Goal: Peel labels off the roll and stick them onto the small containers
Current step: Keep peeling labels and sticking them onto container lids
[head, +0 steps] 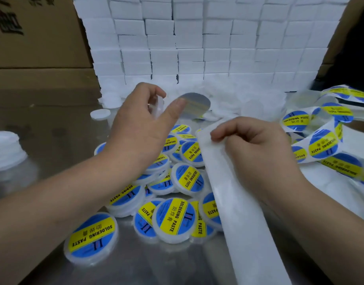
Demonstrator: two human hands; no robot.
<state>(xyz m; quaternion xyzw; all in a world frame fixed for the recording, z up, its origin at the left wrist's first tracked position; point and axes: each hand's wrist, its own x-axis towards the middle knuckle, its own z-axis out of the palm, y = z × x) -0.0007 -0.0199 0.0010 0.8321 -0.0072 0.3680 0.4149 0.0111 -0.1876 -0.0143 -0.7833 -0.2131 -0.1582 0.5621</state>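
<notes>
Sticking step, it seems — left hand [140,128] grips a translucent white container [157,105], round grey-backed label [197,104] on its thumb, needing centring; right hand [257,145] pinches white backing strip [246,223].

We see two bare hands, the left hand [140,128] and the right hand [259,147], each on a bare forearm with skin uncovered to the frame's edge: the left forearm [53,192] and the right forearm [321,214]. Fine creases mark the right hand's knuckles and both wrists.
</notes>
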